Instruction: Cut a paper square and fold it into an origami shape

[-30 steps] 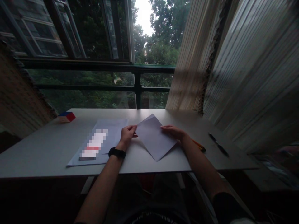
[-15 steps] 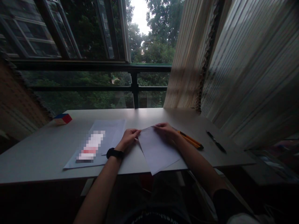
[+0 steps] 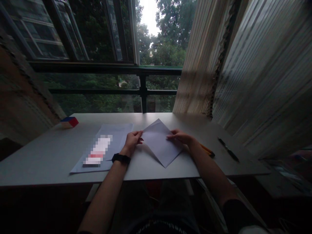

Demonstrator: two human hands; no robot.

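Observation:
A sheet of white paper (image 3: 161, 144) is held up over the table's front half, turned so that one corner points away from me and one toward me. My left hand (image 3: 133, 140) pinches its left corner between thumb and fingers; a black watch is on that wrist. On the opposite side, my right hand (image 3: 180, 136) grips the right edge, thumb on top and the other fingers partly hidden. Beside my right forearm lies a yellow and black tool (image 3: 207, 150), partly covered by the arm, its kind unclear.
Left of my hands, more white sheets (image 3: 117, 133) lie flat with a blurred-out patch on them. A colour cube (image 3: 70, 122) sits at the table's (image 3: 44, 159) far left. A black pen (image 3: 228, 149) lies at the right. Behind stand a window railing (image 3: 117, 92) and curtains (image 3: 197, 81).
The paper has turned and shifted away from me, so its far corner now points to the window. My right hand has moved from its top edge to its right side.

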